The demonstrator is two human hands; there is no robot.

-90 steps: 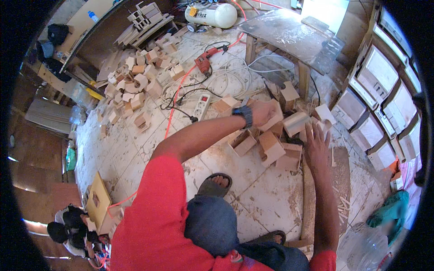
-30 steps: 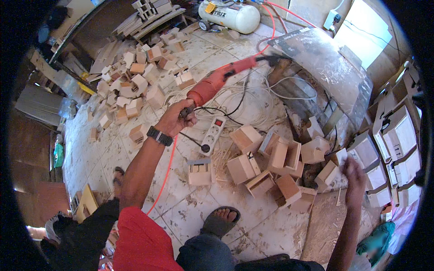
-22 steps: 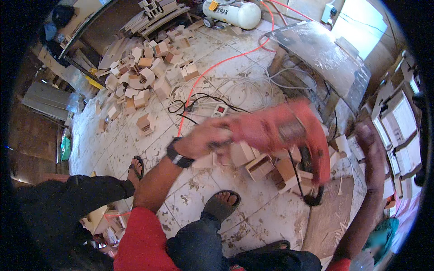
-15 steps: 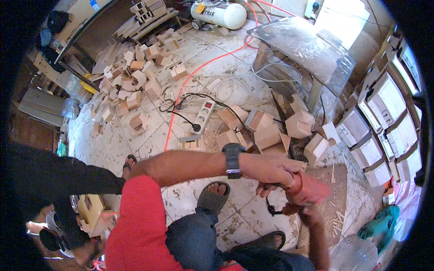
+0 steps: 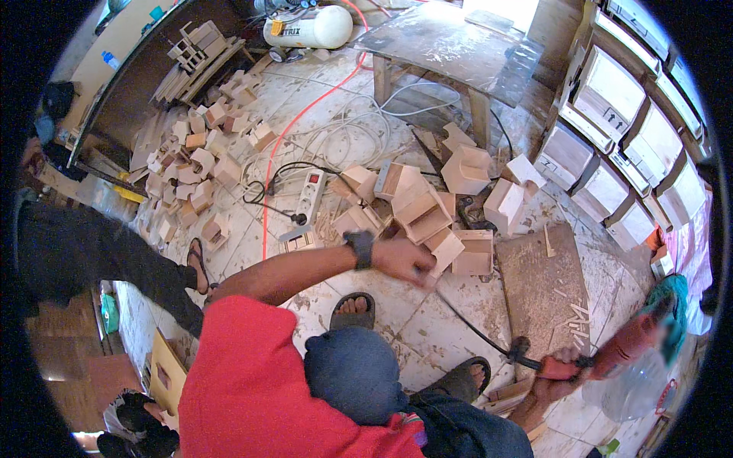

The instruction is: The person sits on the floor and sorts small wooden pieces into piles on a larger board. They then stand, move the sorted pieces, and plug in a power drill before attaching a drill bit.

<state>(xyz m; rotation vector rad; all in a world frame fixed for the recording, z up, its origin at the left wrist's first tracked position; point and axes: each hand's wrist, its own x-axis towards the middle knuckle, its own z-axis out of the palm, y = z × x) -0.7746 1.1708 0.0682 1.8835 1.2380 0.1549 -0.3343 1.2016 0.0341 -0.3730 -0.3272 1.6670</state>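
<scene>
Right hand: your right hand (image 5: 556,379) is wrapping its grip around the handle of one orange power drill (image 5: 611,356), low at your right, its black cord (image 5: 473,336) trailing across the floor.
Left hand: your left hand (image 5: 403,261) is reaching forward, fingers curled over the edge of one small wooden box (image 5: 441,250); you are touching it, but whether the grip is closed on it cannot be told.
Board: one flat, dusty board (image 5: 544,282) is lying just right of that box.
Box pile: roughly ten pale, square open boxes (image 5: 421,208) are lying jumbled beyond your left hand.
Power strip: one white strip (image 5: 309,197) is sitting left of the pile.
Far blocks: a second, larger heap of wood blocks (image 5: 200,164) is spreading far left.
Table: one worn wooden table (image 5: 450,42) is standing at the back.
</scene>
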